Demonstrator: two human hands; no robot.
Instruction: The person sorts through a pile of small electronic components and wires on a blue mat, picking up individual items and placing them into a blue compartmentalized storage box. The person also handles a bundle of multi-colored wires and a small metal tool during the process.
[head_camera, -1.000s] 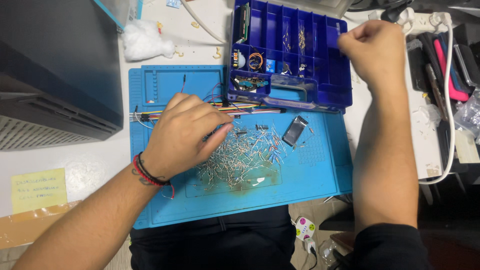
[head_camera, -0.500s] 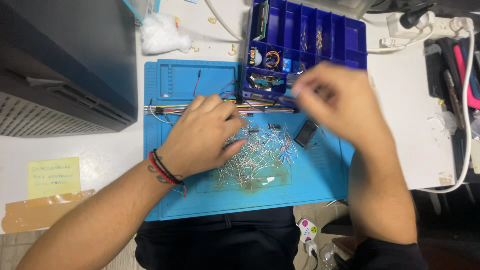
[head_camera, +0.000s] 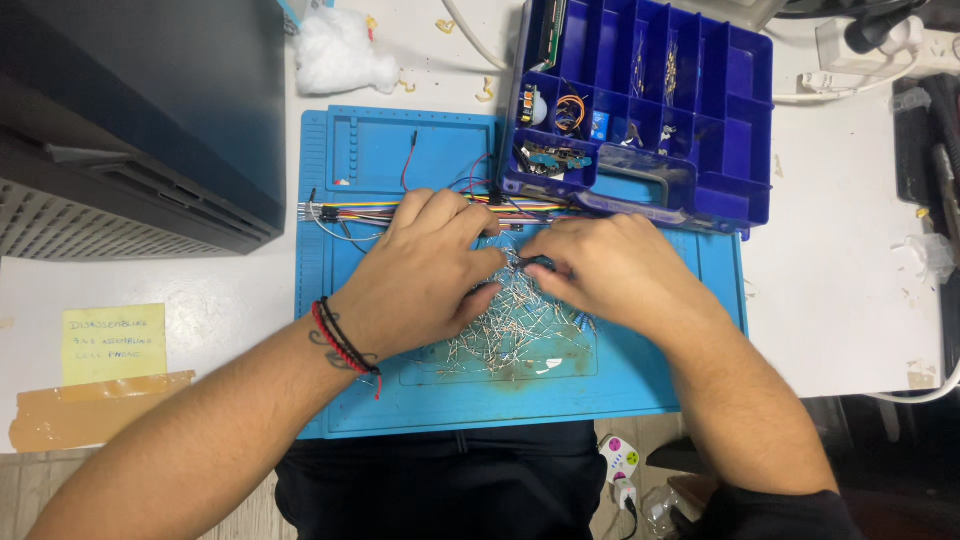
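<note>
A pile of small wire-legged components (head_camera: 510, 340) lies in the middle of a blue work mat (head_camera: 370, 160). Both of my hands are over it. My left hand (head_camera: 425, 275), with red and black bands at the wrist, rests on the pile's left side with its fingers curled. My right hand (head_camera: 615, 270) comes in from the right. The fingertips of both hands meet at one small dark component (head_camera: 533, 262) and pinch it just above the pile. The hands hide part of the pile.
A dark blue compartment box (head_camera: 745, 130) with small parts stands open at the mat's far right corner. Coloured jumper wires (head_camera: 350, 212) lie across the mat. A large dark case (head_camera: 130, 120) sits left, a yellow note (head_camera: 112, 342) near it, white wadding (head_camera: 335, 55) and a power strip (head_camera: 880, 40) at the back.
My right hand came down from the compartment box to the pile and met my left hand's fingertips. My left hand stayed on the pile.
</note>
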